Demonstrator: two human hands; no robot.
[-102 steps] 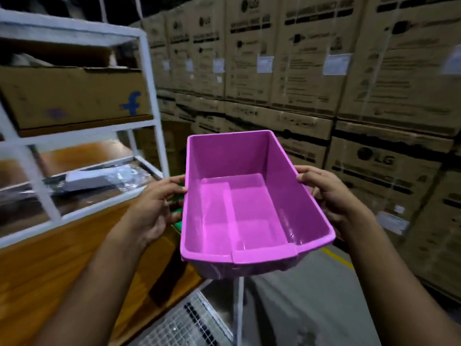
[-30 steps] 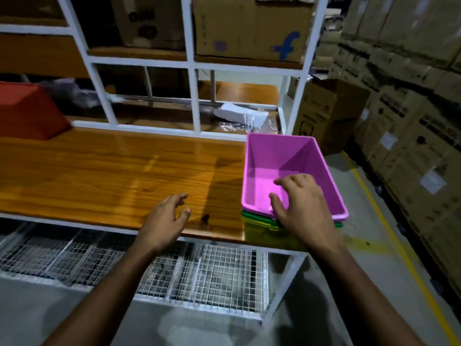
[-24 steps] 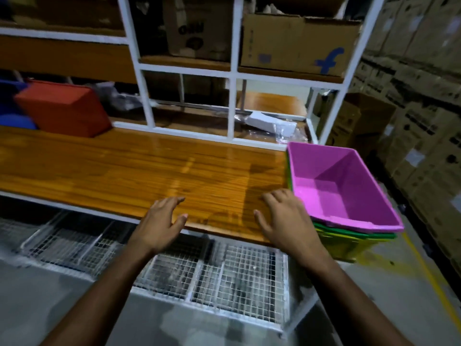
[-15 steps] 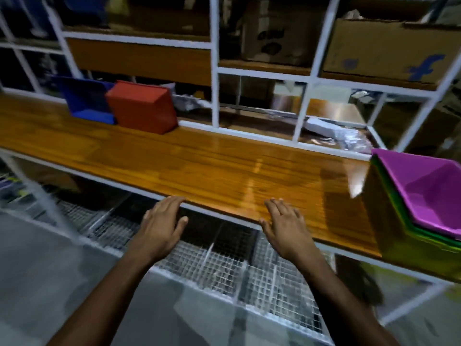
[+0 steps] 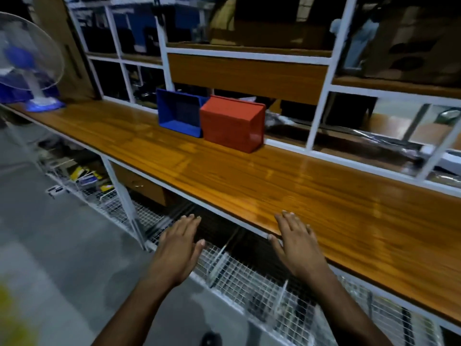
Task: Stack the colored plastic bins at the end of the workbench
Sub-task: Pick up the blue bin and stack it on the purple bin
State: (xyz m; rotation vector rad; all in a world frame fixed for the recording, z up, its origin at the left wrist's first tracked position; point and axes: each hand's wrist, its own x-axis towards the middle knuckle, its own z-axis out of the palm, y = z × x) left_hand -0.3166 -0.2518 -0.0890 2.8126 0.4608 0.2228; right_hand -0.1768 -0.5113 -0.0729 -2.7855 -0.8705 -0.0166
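Wooden workbench [image 5: 249, 176] carries my blue bin [image 5: 178, 113] touching red bin [image 5: 232, 122], fan [image 5: 27, 61] far left; left hand [image 5: 178, 245], right hand [image 5: 296, 243] spread empty

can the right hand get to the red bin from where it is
Probably yes, with a step closer. The right hand is open and empty at the bench's front edge, and only bare wood lies between it and the red bin, which sits farther back, left.
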